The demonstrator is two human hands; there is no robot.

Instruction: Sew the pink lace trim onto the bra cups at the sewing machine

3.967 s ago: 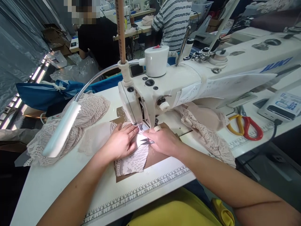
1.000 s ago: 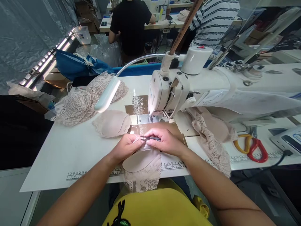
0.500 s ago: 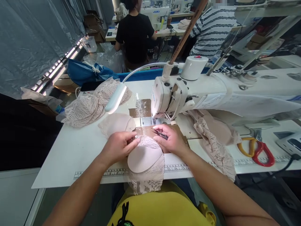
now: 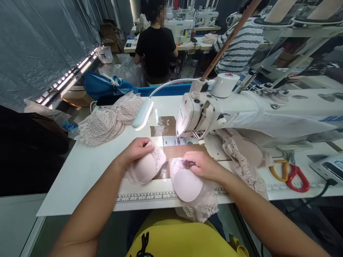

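Observation:
My left hand point(image 4: 138, 151) is closed on the upper edge of a pale pink lace bra cup point(image 4: 146, 167), left of the sewing machine's needle area. A second bra cup point(image 4: 188, 185) lies at the table's front edge, its smooth pad facing up and its lace hanging over the edge. My right hand point(image 4: 200, 164) rests at the top of this second cup. Between its fingers is a slim dark metal tool point(image 4: 189, 162), mostly covered, so its exact kind is unclear. The white sewing machine point(image 4: 193, 114) stands just beyond both hands.
Stacked lace pieces point(image 4: 107, 121) lie at the left back, near a lamp head point(image 4: 143, 114). Right of the machine are more lace cups point(image 4: 248, 153) and scissors with red and yellow handles point(image 4: 291, 175). A ruler strip point(image 4: 147, 197) runs along the front edge. Two people sit beyond.
My left hand has let go of the front cup and taken the other one, bringing it nearer. The front cup has shifted right with my right hand, which still holds the tool.

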